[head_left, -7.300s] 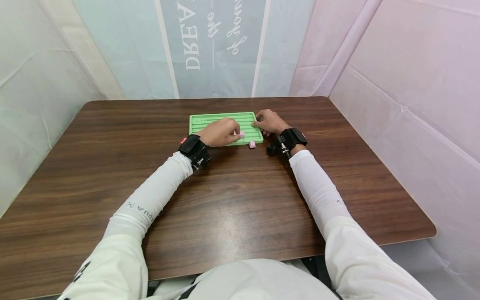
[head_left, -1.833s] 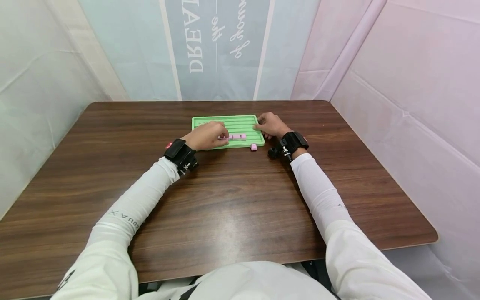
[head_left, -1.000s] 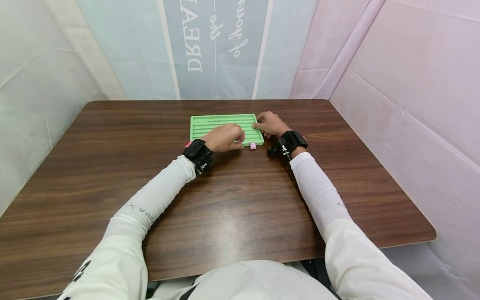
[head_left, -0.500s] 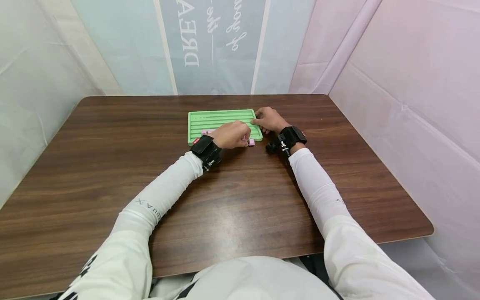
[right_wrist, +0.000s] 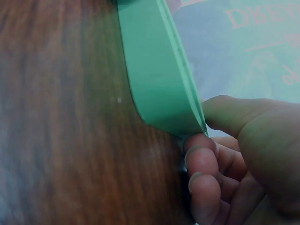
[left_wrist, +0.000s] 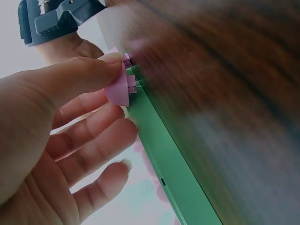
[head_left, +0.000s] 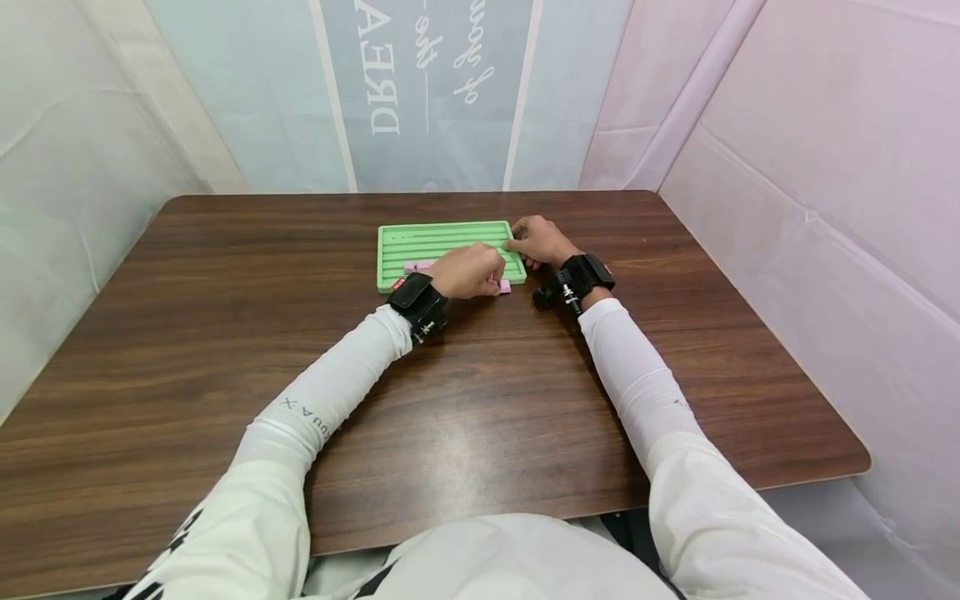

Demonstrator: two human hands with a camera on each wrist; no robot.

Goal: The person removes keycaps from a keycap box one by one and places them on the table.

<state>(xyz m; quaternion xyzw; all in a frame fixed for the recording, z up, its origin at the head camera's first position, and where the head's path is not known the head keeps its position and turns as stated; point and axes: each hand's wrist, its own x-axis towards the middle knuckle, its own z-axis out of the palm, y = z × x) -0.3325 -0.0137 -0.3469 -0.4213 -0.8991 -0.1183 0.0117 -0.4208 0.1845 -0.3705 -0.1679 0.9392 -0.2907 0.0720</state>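
Note:
A green ridged tray [head_left: 405,243] lies near the far side of the table. My left hand [head_left: 468,271] is over its front right part. In the left wrist view, thumb and forefinger of that hand pinch a small pink piece [left_wrist: 119,91] with little stubs, just at the tray's outer wall. Another pink block [head_left: 505,287] sits in front of the tray, beside these fingertips. More pink pieces [head_left: 417,267] lie in a groove, partly hidden by the left hand. My right hand [head_left: 542,241] holds the tray's right edge, its thumb on the rim and curled fingers against the outside.
The brown wooden table [head_left: 450,433] spreads around the tray, with its front edge near the person's body. A printed cloth [head_left: 442,100] hangs behind the far edge, and pale sheets hang at both sides. Each wrist wears a black camera band [head_left: 416,304].
My left hand has moved right from the tray's middle to its front right, beside the loose block. Pink pieces further left have come into view. The right hand stays on the tray.

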